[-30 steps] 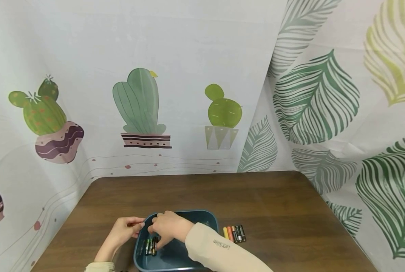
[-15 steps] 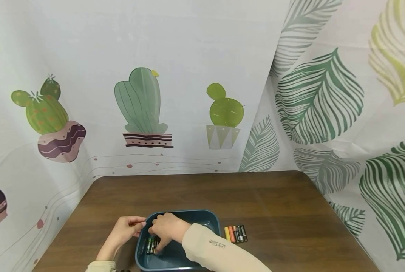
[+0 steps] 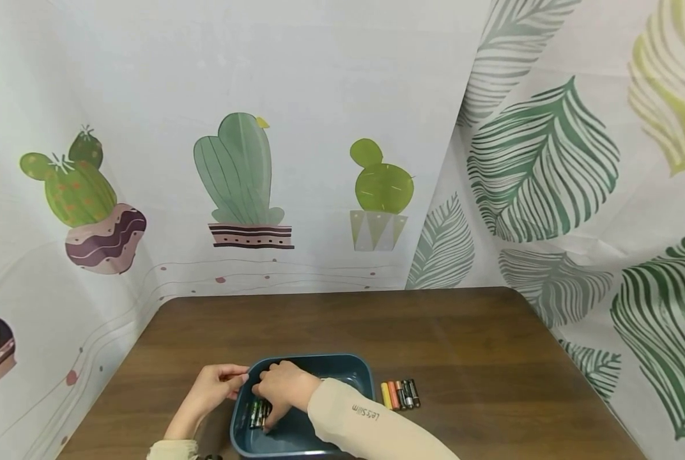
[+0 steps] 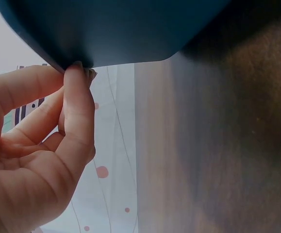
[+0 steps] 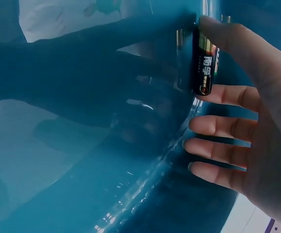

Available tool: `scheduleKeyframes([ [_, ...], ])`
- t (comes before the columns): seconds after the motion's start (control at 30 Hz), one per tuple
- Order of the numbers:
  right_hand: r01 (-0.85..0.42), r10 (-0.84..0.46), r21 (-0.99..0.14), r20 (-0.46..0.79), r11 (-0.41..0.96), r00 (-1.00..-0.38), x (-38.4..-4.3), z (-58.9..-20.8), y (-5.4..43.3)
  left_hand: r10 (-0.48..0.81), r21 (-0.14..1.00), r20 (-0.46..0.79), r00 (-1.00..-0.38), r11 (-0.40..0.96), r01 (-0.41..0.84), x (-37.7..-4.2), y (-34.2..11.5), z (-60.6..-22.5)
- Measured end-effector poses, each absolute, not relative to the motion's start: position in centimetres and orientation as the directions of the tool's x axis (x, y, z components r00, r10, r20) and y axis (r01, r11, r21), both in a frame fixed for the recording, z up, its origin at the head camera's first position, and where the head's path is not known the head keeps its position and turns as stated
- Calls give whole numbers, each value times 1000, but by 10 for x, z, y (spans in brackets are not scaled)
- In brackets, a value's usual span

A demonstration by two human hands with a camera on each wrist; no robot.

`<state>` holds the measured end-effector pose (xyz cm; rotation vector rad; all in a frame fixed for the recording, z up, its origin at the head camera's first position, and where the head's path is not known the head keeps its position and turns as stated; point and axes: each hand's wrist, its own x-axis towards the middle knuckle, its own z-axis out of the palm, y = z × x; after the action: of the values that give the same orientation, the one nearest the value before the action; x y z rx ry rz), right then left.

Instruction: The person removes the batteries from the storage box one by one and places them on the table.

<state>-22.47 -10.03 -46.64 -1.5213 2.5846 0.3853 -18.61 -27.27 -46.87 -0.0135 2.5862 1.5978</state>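
Note:
A dark blue plastic basin [image 3: 342, 367] stands on the table. My left hand [image 3: 207, 391] pinches its left rim between thumb and fingers, as the left wrist view shows at the basin's outer wall [image 4: 125, 39]. My right hand [image 3: 289, 386] reaches inside, by the left wall. In the right wrist view its thumb and index finger pinch a black and gold battery [image 5: 206, 70] at the two ends, while the other fingers extend loosely. More batteries [image 3: 256, 415] lie side by side there, partly hidden by the right hand.
To the right of the basin, several batteries [image 3: 401, 395] in yellow, orange and black lie in a row on the brown wooden table [image 3: 463, 358]. Behind it hangs a white cloth [image 3: 314, 191] printed with cacti and leaves. A small dark object [image 3: 213, 457] shows at the bottom edge.
The right thumb has moved slightly down along the batteries, while the right forearm shifted a little left. The left hand keeps its hold on the rim. The head view has shifted slightly.

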Motion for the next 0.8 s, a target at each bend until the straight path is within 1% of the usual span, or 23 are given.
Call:
scheduleKeyframes([
  [0.13, -874, -843, 151, -232, 462, -486, -223, -464, -100, 35, 890, -93, -995, 451, -67, -186, -272, -468],
  [0.37, -878, -849, 171, -230, 447, -476, -221, -462, -96, 32, 885, -94, -995, 461, -69, -184, -272, -468],
  [0.57, -867, -845, 184, -205, 462, -494, -221, -454, -89, 52, 889, -70, -996, 455, -39, -185, -272, -469],
  [0.8, -861, -845, 182, -179, 475, -504, -222, -438, -78, 42, 882, -71, -997, 469, -43, -184, -271, -469],
])
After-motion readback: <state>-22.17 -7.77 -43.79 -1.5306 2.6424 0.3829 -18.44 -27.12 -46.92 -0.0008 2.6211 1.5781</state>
